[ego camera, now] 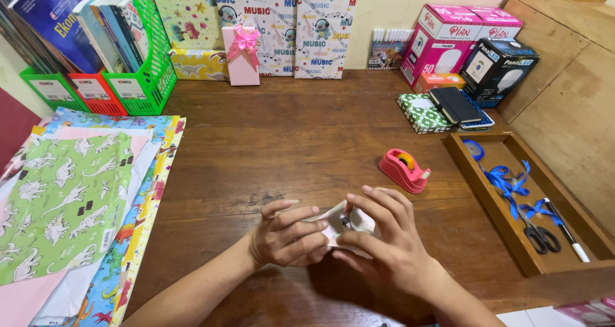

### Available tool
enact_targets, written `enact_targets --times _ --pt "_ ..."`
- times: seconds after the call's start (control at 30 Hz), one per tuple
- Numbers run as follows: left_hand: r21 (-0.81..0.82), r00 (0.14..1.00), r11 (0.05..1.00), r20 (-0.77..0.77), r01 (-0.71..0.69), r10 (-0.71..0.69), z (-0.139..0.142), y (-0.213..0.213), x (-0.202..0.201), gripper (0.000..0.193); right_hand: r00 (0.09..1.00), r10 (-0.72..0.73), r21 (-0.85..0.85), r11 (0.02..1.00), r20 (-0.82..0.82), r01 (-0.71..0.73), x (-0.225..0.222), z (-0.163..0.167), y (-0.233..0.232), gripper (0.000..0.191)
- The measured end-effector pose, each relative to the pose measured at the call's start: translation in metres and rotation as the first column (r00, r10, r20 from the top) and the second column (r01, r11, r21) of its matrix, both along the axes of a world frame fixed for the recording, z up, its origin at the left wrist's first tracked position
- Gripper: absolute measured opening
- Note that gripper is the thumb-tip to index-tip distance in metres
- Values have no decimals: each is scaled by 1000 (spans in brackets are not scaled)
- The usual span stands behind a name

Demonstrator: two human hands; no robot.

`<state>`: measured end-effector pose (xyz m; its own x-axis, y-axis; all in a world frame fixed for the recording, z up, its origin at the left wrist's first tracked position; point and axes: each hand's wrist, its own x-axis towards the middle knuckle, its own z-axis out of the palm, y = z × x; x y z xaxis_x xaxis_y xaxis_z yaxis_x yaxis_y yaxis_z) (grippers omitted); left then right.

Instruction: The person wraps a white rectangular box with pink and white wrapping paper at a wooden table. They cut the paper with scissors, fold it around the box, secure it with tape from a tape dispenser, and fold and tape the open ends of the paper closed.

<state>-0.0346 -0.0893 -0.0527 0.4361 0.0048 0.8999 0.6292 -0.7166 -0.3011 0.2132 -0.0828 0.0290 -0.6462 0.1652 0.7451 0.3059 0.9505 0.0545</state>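
We see both hands, left (pixel 285 237) and right (pixel 378 234), closed on a small wrapped packet (pixel 346 221) (pale paper), mid-fold; tape dispenser (pixel 403 170) sits just beyond.

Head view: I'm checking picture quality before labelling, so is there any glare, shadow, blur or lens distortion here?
Head view: light is even and soft, with a mild sheen on the brown wooden table; faint shadows lie under the left hand and right hand around the small white wrapped packet; focus is sharp; wide-angle bending curves the edges, such as the wooden tray.
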Motion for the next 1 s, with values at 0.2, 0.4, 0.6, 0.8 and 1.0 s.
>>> enact_targets --times 0.2,0.4,0.6,0.8,1.0 --pt "23 1000 1000 2 -12 12 3 -1 1 16 996 88 -165 983 29 -82 -1 5 5 32" --pt "47 1000 999 12 -18 18 5 -4 5 15 995 95 -185 978 -18 -97 -1 -1 9 23" --pt "66 999 998 25 -26 25 3 -4 7 20 983 176 -467 874 44 -135 3 3 17 29" --pt "19 998 1000 56 -13 12 2 -2 7 17 981 191 -458 868 -43 -189 1 -10 22 22" --pt "-18 994 997 86 -72 73 4 2 3 14 969 210 -528 813 -129 -247 -4 -26 35 27"
